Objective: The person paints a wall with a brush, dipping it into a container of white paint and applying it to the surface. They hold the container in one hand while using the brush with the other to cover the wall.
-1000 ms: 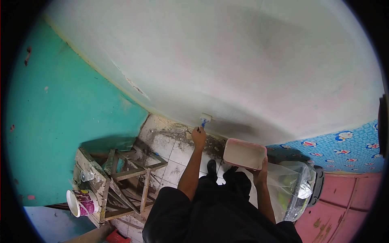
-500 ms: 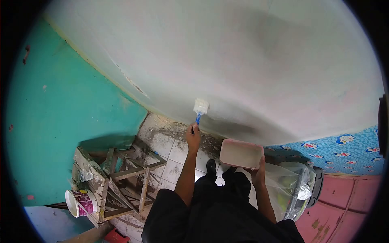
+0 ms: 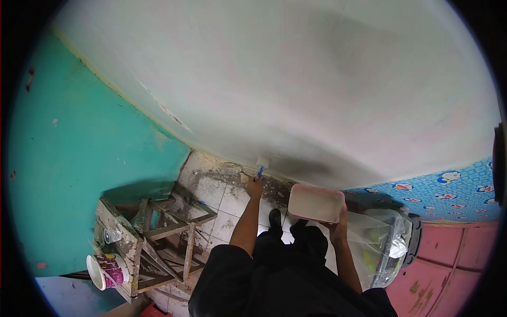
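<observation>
A brush point(image 3: 261, 168) with a blue handle and a whitish head is in my left hand point(image 3: 254, 187), whose fingers are closed round the handle. The brush head lies against the low part of the white wall point(image 3: 296, 95), near the floor. My right hand point(image 3: 338, 224) grips the right end of a pink rectangular tray point(image 3: 316, 203) holding a pale substance. The tray is level, to the right of the brush and above my feet.
A worn wooden stand point(image 3: 117, 238) at the lower left bears a clear cup point(image 3: 111, 235) and a white and purple bucket point(image 3: 108, 271). A teal wall point(image 3: 100, 142) is behind it. Plastic-covered items point(image 3: 388, 245) and a pink cabinet point(image 3: 433, 259) are at the right.
My left hand and the brush have moved down along the white wall toward the floor. My right hand and the tray have hardly moved.
</observation>
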`<state>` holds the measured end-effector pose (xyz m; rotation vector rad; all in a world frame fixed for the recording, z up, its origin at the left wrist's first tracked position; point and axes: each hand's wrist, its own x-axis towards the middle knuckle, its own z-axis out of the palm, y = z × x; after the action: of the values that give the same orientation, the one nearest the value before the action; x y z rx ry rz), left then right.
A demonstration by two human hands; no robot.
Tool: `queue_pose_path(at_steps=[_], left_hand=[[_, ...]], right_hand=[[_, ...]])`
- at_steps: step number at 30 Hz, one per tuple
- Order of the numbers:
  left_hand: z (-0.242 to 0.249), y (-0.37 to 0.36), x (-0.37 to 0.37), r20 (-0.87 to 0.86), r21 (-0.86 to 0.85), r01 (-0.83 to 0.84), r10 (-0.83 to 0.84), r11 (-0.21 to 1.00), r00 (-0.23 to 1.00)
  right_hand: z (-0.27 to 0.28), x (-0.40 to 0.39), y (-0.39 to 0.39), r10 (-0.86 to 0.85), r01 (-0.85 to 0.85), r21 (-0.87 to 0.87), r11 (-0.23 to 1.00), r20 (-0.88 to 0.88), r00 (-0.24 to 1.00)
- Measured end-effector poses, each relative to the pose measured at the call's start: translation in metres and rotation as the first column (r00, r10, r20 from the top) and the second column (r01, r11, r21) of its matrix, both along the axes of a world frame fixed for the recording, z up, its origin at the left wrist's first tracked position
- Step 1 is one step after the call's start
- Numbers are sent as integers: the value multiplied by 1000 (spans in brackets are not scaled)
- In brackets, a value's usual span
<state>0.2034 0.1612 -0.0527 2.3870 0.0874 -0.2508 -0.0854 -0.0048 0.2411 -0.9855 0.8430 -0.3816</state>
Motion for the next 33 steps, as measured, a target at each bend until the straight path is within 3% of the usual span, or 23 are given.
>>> queue_pose_path(at_steps=[6, 9, 12, 16, 20, 23, 24, 27, 30, 33], left_hand=[[17, -4, 14, 58, -159, 34, -25, 987, 998], [79, -23, 13, 72, -381, 88, -65, 920, 995], [151, -37, -2, 146, -408, 37, 25, 912, 989], [250, -32, -21, 93, -639, 23, 48, 769, 995], [312, -19, -32, 179, -782, 97, 73, 615, 981], [328, -19, -33, 200, -847, 141, 62, 512, 978], [329, -21, -32, 191, -868, 145, 50, 475, 980], [277, -28, -19, 112, -818, 112, -34, 564, 993], [176, -32, -13, 391, -566, 298, -69, 769, 918], [103, -29, -22, 242, -500, 203, -90, 842, 966]], right_hand=[[-5, 1, 0, 4, -5, 10, 1000, 53, 999], [-13, -1, -1, 15, -17, 21, 1000, 63, 998], [-7, 5, 0, 22, -22, -2, 1000, 67, 998], [0, 10, 2, 22, -22, 5, 1000, 74, 997], [-11, 5, 0, 19, -20, 18, 1000, 45, 999], [-12, 2, -1, 45, -45, -1, 999, 21, 999], [-12, 3, 0, 32, -32, 1, 999, 41, 999], [-12, 3, 1, 6, -6, 4, 1000, 78, 997], [-21, -8, 0, 7, -7, 5, 1000, 45, 999], [-19, -14, 0, 0, 0, 5, 1000, -10, 1000]])
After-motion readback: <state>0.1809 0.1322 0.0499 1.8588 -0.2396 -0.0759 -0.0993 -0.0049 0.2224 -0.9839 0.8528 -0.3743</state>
